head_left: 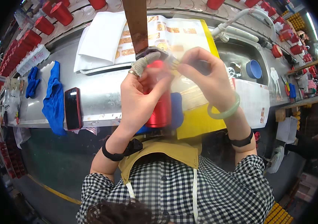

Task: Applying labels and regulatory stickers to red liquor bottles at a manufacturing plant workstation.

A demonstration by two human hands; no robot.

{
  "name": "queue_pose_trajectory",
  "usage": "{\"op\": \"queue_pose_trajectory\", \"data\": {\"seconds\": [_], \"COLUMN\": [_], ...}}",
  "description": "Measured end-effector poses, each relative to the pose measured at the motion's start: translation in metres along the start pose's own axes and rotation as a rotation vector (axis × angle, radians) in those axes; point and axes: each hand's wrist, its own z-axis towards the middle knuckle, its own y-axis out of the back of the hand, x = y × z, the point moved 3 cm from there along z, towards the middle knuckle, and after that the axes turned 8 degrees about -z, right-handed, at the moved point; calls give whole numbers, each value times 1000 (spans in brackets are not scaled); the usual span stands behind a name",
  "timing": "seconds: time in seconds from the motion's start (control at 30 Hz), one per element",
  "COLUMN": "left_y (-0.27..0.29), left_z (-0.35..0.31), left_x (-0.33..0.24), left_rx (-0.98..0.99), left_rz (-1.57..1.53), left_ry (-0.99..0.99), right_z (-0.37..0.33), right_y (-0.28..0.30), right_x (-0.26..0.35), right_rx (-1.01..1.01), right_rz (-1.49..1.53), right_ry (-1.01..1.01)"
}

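Observation:
My left hand [138,99] is closed around the upper part of a shiny red metal cup [160,114], held near the table's front edge. A knitted grey cover [144,64] wraps one of its fingertips, and a ring sits on a finger. To the right of the cup's top, my right hand [209,80] is closed in a pinch. What lies between thumb and forefinger is a small, pale, blurred thing that I cannot make out. Behind the cup's lower part shows a blue pad [177,108]. A yellow sheet [200,121] lies beneath my right hand.
Printed decal sheets [183,31] and white paper [101,37] lie ahead, with a wooden post [135,24] rising there. Left are a phone [73,108] and blue cloth [53,97]. Right, a sink [237,48] holds a blue bowl [254,69]. Red cups [61,14] line the back.

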Motion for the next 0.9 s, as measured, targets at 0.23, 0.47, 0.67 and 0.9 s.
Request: {"op": "queue_pose_trajectory", "data": {"seconds": [0.23,0.47,0.67,0.9], "left_y": [0,12,39,21], "left_z": [-7,-1,-11,-12], "left_x": [-4,7,19,28], "left_rx": [-39,-116,-238,-104], "left_rz": [83,310,467,412], "left_ry": [25,-79,-94,99], "right_z": [-2,10,16,16], "right_y": [-2,28,158,235], "right_x": [2,-38,-89,-185], "right_rx": [-58,-171,-693,-599], "right_rz": [24,-47,-783,-1391], "right_ry": [7,14,91,-223]}}
